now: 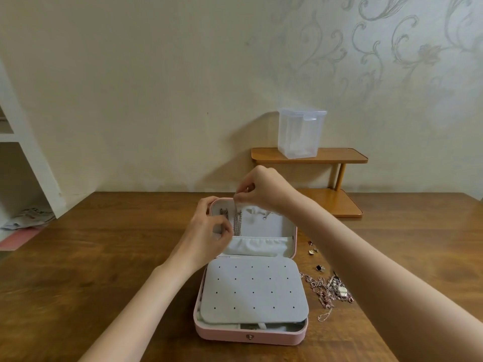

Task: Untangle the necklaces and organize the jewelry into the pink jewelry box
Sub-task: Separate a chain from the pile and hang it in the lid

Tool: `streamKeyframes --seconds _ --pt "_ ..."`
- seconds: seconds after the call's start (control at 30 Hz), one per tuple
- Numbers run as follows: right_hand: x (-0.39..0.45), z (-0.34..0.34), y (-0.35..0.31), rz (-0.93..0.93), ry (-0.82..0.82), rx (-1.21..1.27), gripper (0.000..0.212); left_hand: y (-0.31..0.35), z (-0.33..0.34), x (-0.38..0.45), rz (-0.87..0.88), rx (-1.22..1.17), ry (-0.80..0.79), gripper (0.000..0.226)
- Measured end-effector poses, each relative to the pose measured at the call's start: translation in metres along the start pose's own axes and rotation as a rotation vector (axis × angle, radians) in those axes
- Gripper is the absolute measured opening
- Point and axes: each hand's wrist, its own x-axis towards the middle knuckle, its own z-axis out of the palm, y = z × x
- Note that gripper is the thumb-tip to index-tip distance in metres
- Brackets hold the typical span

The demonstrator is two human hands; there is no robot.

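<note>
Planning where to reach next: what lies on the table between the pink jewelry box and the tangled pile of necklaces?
Head view: only bare wooden table between the pink jewelry box and the necklace pile.

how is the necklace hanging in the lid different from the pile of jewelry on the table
The necklace in the lid hangs straight down inside the pink jewelry box; the pile of jewelry lies tangled on the table right of the box. The right hand pinches the necklace's top and the left hand is at it lower down; nothing touches the pile. The hanging one is a single strand, the pile several pieces. Both look like metal chain.
</note>
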Motion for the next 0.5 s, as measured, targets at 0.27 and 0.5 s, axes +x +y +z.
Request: streamKeyframes --seconds 0.27,0.5 --pt "-0.009 0.012 -0.002 -0.043 0.061 -0.032 0.016 0.007 0.001 0.013 -0.058 -0.165 0.16 0.032" --pt "-0.017 0.014 0.0 -0.044 0.127 -0.143 0.019 0.003 0.01 0.01 -0.004 -0.054 0.294 0.039"
